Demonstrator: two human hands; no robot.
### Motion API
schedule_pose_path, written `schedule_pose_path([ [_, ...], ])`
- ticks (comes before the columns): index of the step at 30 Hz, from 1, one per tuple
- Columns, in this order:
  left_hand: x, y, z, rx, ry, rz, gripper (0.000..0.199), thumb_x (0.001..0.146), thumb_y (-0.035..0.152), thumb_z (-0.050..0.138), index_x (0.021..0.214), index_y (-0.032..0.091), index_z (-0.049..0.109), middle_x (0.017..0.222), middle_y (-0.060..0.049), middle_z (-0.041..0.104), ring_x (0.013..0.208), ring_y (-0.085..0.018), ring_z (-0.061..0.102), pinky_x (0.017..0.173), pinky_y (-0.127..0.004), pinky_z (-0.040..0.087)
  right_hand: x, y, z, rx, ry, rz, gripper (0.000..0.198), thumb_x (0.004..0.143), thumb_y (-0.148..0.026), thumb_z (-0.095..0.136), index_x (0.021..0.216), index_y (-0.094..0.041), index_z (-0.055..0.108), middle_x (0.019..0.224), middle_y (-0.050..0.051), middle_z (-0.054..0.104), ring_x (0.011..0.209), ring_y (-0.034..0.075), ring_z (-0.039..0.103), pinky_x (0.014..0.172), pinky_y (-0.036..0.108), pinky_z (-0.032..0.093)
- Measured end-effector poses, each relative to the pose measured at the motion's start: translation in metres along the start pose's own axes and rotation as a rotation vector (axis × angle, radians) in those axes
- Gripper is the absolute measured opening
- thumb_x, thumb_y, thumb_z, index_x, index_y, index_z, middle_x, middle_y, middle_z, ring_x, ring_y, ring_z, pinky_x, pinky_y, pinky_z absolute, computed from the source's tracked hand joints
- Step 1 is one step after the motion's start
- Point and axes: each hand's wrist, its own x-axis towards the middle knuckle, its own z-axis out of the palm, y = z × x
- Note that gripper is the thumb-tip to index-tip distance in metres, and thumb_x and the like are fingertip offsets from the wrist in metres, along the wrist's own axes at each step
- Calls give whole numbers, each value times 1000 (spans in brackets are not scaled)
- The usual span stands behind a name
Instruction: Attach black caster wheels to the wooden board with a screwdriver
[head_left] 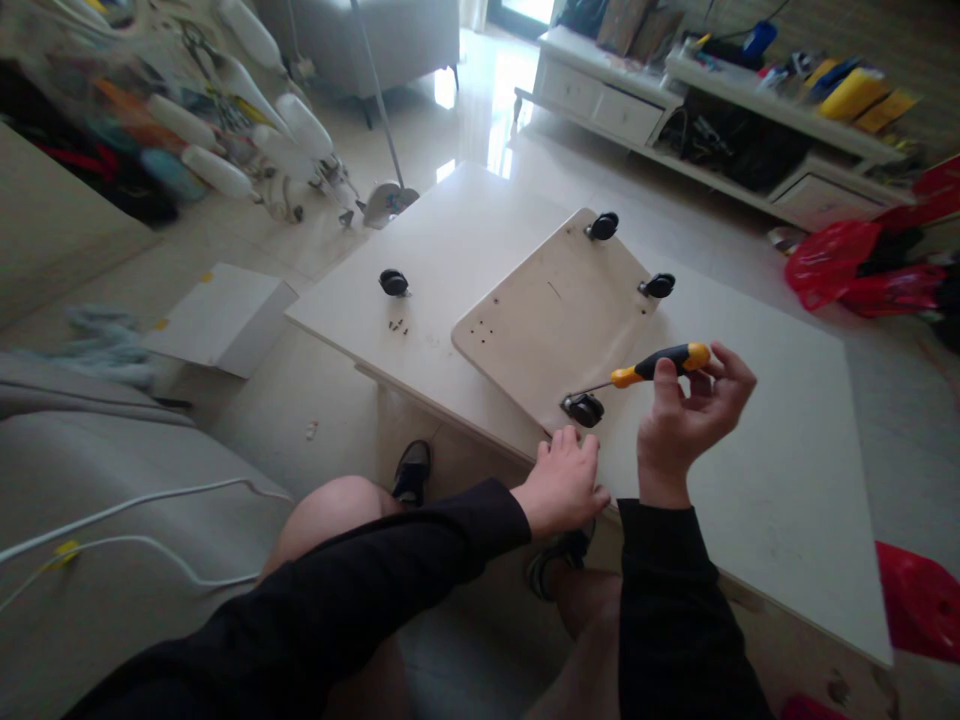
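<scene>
My right hand (690, 415) is closed around the handle of a yellow and black screwdriver (660, 366). Its shaft slants down left, with the tip at the mounting plate of the near black caster wheel (585, 408). That caster sits at the near corner of a white board (532, 310) lying on the table. Beside the same corner, my left hand (564, 482) rests with fingers stretched onto the board's edge. Two more casters, one at the far corner (603, 226) and one at the right (660, 286), stand on the board. Its left corner shows several bare holes.
A loose caster (393, 282) and several small screws (397, 326) lie on the white table (780, 480), left of the board. A white box (225, 318) is on the floor at left. Behind stands a low white cabinet (600, 108); red bags (840, 265) lie at right.
</scene>
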Motion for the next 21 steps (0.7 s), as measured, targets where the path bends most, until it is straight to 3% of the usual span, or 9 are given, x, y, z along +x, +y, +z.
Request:
schedule_pose_path([
  [4,29,-23,-45,-203,71,-106,21,94,29,60,110,18,68,109,-14,75,101,-28,70,94,-39,56,2,1,1,105,-34,2,40,86,-36,65,123,-24,55,117,5,70,116,24,73,109,55,58],
  [6,46,-38,-68,-321,144,-196,15,92,21,60,101,15,71,101,-13,77,89,-23,70,82,-33,55,3,1,2,83,-12,4,41,81,-39,75,115,-24,58,119,5,67,111,23,73,100,48,62],
  [8,60,-50,-83,-506,93,-271,17,93,17,55,99,12,71,89,-10,76,69,-16,65,66,-28,50,3,1,2,50,3,17,48,74,-38,84,113,-23,61,116,5,65,103,21,71,87,41,64],
  [12,71,-59,-87,-770,-28,-337,17,95,17,54,101,11,69,73,-4,70,50,-11,52,50,-25,38,4,2,1,99,-39,21,43,82,-29,69,124,-21,62,109,4,69,102,20,72,98,46,61],
  [14,72,-59,-83,-863,-68,-363,17,95,15,54,101,11,69,70,-3,69,50,-10,53,51,-24,39,4,1,0,123,-59,4,41,84,-28,64,124,-21,63,111,5,69,104,20,72,104,49,60],
  [19,72,-59,-82,-1055,-186,-425,16,97,13,53,105,9,67,69,-5,70,54,-11,60,56,-23,44,4,-2,-3,65,-52,-15,49,73,-33,87,116,-22,66,121,5,65,99,18,70,95,44,65],
  [21,74,-61,-83,-1115,-205,-444,16,98,12,52,106,9,66,68,-5,70,55,-12,61,58,-23,47,3,-1,-4,71,-65,-16,46,77,-30,83,120,-22,66,118,6,68,104,20,71,98,46,64],
])
